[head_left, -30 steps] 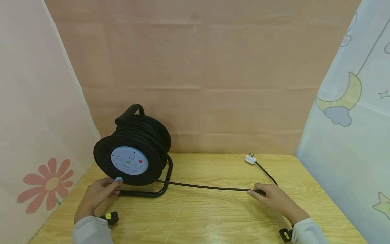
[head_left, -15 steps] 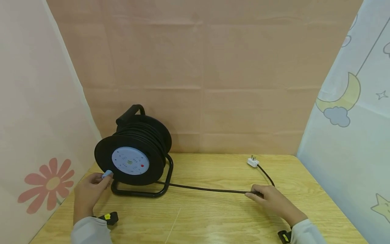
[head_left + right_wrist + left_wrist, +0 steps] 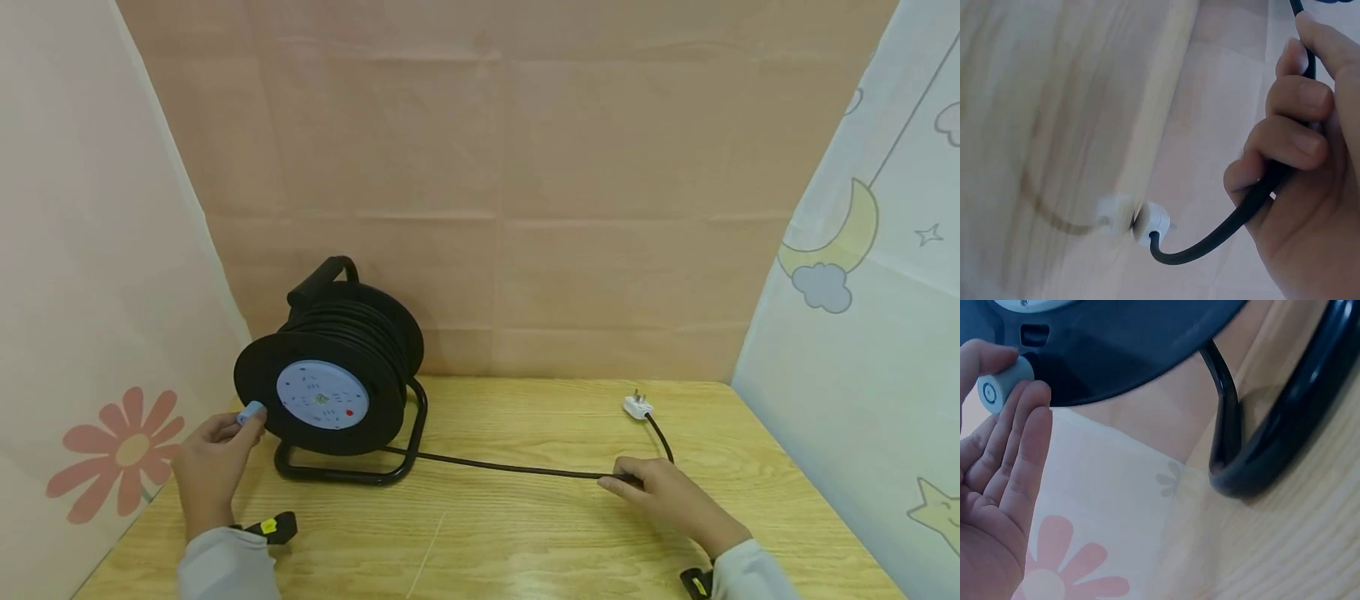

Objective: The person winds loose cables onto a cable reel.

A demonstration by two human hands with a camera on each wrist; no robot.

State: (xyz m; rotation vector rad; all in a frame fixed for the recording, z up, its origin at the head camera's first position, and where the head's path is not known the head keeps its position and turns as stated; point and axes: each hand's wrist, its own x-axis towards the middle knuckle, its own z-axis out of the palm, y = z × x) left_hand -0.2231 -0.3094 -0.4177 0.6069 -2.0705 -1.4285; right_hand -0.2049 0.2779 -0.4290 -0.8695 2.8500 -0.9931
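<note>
Black cable reel upright; cord trailing to white plug.

The cable reel is black, with a pale blue round face that carries a small red dot. Its knob is light blue, its stand glossy black. The cord is black and ends in a white plug. The table is light yellow wood with darker grain streaks. The back wall is plain peach. The left curtain is pale pink with a coral flower. The right curtain is pale blue-white, printed with a yellow moon, a grey-blue cloud and stars. Both sleeves are light grey.
</note>
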